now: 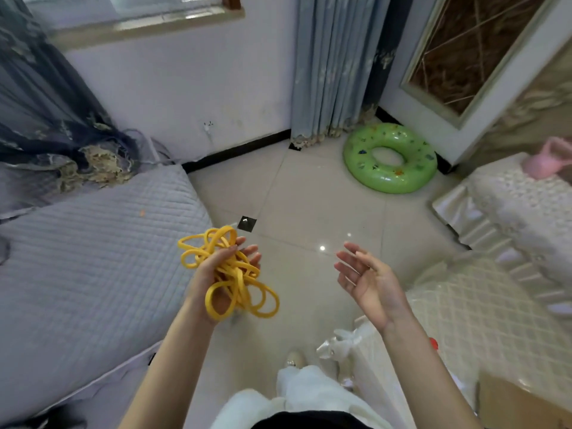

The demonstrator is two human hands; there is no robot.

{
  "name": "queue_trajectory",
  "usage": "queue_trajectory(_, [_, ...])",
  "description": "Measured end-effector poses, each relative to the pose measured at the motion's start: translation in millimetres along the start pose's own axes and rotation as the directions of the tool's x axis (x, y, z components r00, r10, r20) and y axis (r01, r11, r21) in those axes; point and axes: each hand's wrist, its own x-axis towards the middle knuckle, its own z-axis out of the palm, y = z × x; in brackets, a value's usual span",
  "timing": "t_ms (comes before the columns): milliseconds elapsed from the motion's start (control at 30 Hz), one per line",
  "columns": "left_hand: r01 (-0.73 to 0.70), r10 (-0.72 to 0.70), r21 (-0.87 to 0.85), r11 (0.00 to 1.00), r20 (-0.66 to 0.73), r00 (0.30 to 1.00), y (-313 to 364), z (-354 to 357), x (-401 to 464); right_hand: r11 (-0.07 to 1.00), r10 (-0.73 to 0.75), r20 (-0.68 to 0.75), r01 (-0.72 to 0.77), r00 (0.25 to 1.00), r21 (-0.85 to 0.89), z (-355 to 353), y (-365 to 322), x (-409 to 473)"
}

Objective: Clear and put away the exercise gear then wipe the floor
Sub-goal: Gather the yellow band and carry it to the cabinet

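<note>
A tangled bundle of yellow resistance band [230,274] fills my left hand [216,267], which holds it palm up above the tiled floor [309,212], fingers curled round the loops. Several loops hang below the wrist. My right hand [368,280] hovers to the right of it, palm turned inward, fingers spread and holding nothing. A green inflatable ring [390,157] lies on the floor in the far corner by the curtain.
A bed with a grey quilted cover [93,258] runs along the left. White lace-covered furniture [510,227] stands on the right, with a pink object [548,159] on top. A blue-grey curtain [334,66] hangs in the corner. A cardboard box [520,400] sits at bottom right.
</note>
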Motion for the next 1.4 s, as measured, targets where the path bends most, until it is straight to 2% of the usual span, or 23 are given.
queue_trajectory(167, [0.047,-0.048,0.014,0.999,0.088,0.995,19.8,46.8,69.9,0.999,-0.013,-0.066,0.016,0.998,0.042,1.5,-43.2,55.0])
queue_trajectory(400, [0.162,-0.169,0.075,0.984,0.096,0.981,40.5,90.4,172.2,0.995,-0.028,-0.169,0.043,0.985,0.088,0.7,-84.3,138.3])
queue_trajectory(633, [0.232,-0.274,0.235,0.944,0.162,0.948,85.0,166.2,300.9,0.966,-0.103,-0.292,0.166,0.951,0.199,19.0,-142.2,234.0])
queue_trajectory(800, [0.297,-0.387,0.344,0.891,0.231,0.893,96.3,231.8,366.5,0.925,-0.157,-0.398,0.276,0.904,0.262,18.8,-181.9,271.9])
queue_trajectory(1067, [0.379,-0.556,0.523,0.763,0.233,0.798,59.0,340.3,439.2,0.841,-0.223,-0.605,0.464,0.765,0.277,-23.7,-245.4,295.1])
queue_trajectory(1233, [0.443,-0.651,0.597,0.669,0.183,0.737,15.3,397.5,469.8,0.83,-0.223,-0.665,0.497,0.712,0.253,-65.4,-289.8,314.5])
queue_trajectory(1400, [0.474,-0.655,0.553,0.685,0.182,0.733,-33.6,464.8,495.1,0.821,-0.245,-0.679,0.521,0.692,0.235,-115.8,-352.9,333.9])
